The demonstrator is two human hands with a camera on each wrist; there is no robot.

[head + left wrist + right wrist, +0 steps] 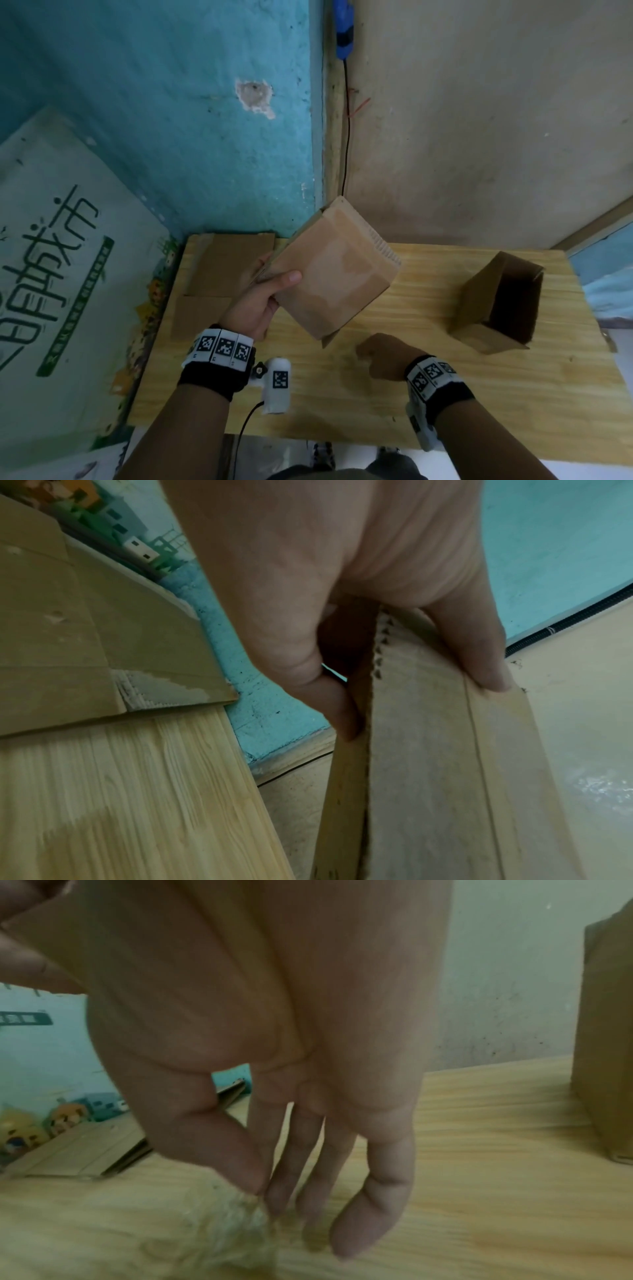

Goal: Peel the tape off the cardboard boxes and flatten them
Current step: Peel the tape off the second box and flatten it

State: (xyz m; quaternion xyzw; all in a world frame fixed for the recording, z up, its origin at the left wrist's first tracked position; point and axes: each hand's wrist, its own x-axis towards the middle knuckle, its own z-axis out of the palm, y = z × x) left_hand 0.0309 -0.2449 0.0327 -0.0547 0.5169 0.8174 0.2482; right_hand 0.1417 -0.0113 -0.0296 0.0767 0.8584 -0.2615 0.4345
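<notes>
A flattened box held up in the left hand above a wooden table

Head view: the left hand (260, 301) grips a folded-flat cardboard box (332, 274) by its near left edge, thumb across the front face, holding it tilted in the air over the table (411, 394); the right hand (383, 356) hovers low over the table just below the box, knuckles up, its fingers hidden from here; flattened cardboard (219, 274) lies at the table's far left corner, and an open box (496, 301) sits on its side well to the right. Left wrist view: thumb and fingers (479, 653) clamp the corrugated edge of the cardboard box (428, 750) between them. Right wrist view: the right hand (274, 1042) hangs with fingers (373, 1199) pointing down, thumb tip against the fingertips, apparently pinching a pale, blurred scrap I cannot identify, close above the table (496, 1177)
</notes>
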